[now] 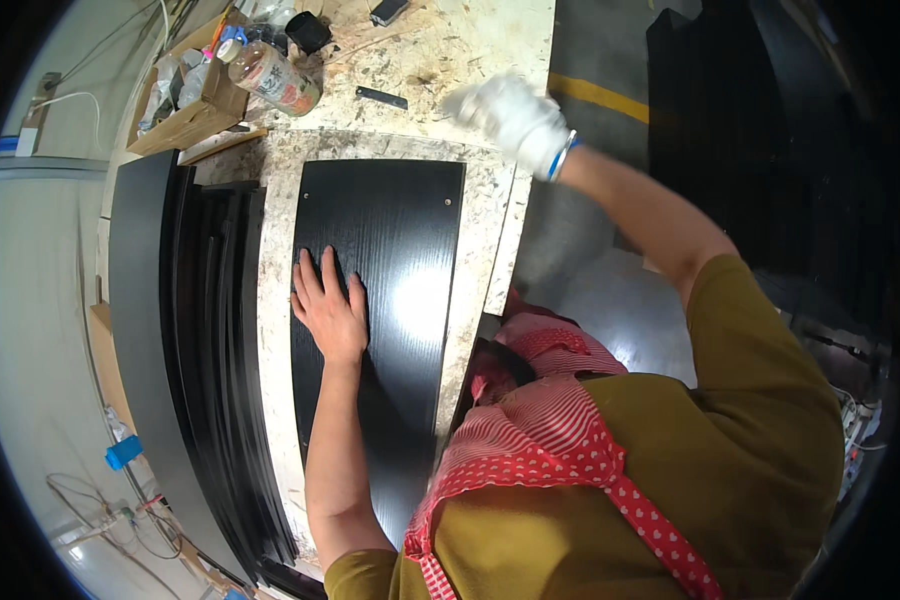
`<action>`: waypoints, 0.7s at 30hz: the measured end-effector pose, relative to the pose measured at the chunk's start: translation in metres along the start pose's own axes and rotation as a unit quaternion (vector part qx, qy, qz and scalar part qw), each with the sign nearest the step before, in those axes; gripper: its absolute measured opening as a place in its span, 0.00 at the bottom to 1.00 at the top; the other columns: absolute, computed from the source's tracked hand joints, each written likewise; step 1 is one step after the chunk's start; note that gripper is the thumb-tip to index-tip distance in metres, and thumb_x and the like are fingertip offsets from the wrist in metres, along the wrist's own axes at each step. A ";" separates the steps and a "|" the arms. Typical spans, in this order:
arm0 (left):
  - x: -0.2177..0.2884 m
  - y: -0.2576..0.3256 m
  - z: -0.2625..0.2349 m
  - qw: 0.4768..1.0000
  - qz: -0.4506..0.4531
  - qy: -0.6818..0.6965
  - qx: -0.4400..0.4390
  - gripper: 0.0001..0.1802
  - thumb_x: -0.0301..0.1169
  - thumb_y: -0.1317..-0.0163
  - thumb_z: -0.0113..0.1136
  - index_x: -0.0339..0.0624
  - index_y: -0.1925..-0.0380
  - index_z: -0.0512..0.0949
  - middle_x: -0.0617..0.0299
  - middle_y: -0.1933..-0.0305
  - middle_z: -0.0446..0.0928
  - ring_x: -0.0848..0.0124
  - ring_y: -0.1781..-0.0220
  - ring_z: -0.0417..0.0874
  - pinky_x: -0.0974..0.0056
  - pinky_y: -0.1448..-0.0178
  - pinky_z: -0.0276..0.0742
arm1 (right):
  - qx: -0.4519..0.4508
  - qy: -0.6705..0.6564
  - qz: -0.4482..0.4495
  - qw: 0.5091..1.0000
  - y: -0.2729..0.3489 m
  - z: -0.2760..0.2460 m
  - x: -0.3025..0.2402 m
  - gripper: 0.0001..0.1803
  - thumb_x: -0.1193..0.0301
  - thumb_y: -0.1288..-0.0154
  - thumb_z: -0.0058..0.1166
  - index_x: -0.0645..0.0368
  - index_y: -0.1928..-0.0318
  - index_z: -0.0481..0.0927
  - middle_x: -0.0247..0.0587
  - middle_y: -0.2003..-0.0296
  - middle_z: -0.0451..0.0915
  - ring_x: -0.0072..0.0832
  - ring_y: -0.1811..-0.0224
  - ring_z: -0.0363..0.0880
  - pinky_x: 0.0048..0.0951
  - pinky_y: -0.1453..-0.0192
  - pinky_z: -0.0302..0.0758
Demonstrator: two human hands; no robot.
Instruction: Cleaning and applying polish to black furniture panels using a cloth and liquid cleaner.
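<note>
Long, glossy black wood-grain panel (pixel 400 215) is lying flat on the stained white table (pixel 482 225), just right of some stacked black boards (pixel 142 300). Looks stiff, kinda slick, middling weight; I'd grab both long edges and mind the corners. Bare left hand (pixel 330 312) lies flat on it, fingers spread, grip holding nothing. White-gloved right hand (pixel 518 122), far right, is too blurry to tell its grip.

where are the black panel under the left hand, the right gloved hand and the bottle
Black panel (pixel 395 265), head view: its upper face
Right gloved hand (pixel 517 120), head view: middle of the hand
Bottle (pixel 275 79), head view: middle of its side
</note>
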State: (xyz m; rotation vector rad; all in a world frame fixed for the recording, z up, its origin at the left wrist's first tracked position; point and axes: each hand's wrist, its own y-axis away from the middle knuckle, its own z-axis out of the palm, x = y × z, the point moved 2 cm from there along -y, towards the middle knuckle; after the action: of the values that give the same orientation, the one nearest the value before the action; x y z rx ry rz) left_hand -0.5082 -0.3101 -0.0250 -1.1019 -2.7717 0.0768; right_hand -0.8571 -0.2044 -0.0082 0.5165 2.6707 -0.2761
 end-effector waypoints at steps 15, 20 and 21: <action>-0.059 0.195 -0.050 0.980 -0.188 0.029 0.065 0.29 0.32 0.35 0.57 0.35 0.35 0.65 0.37 0.28 0.58 0.41 0.28 0.61 0.46 0.27 0.56 | -0.265 -0.487 -0.214 0.805 0.065 0.112 -0.144 0.11 0.62 0.37 0.49 0.47 0.55 0.77 0.38 0.64 0.78 0.31 0.62 0.79 0.38 0.60 0.77; -0.093 0.370 -0.059 0.924 -0.378 -0.049 0.014 0.28 0.43 0.26 0.44 0.39 0.32 0.63 0.38 0.27 0.56 0.42 0.27 0.58 0.45 0.26 0.54 | -0.208 -0.388 -0.209 0.873 -0.066 0.032 -0.104 0.06 0.68 0.37 0.48 0.50 0.67 0.78 0.36 0.76 0.76 0.34 0.72 0.77 0.34 0.66 0.77; -0.095 0.385 -0.056 0.904 -0.424 -0.053 0.009 0.29 0.45 0.25 0.40 0.40 0.31 0.63 0.40 0.26 0.55 0.43 0.26 0.57 0.44 0.26 0.53 | -0.349 -0.657 -0.126 0.657 -0.075 0.042 -0.106 0.08 0.65 0.38 0.50 0.54 0.64 0.78 0.37 0.72 0.76 0.31 0.66 0.77 0.32 0.63 0.76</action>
State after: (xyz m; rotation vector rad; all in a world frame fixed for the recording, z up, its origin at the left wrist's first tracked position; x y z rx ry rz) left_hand -0.1698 -0.0957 -0.0225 0.1902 -3.0614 0.0539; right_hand -0.7821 -0.3168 0.0076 -0.2862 1.1812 0.2600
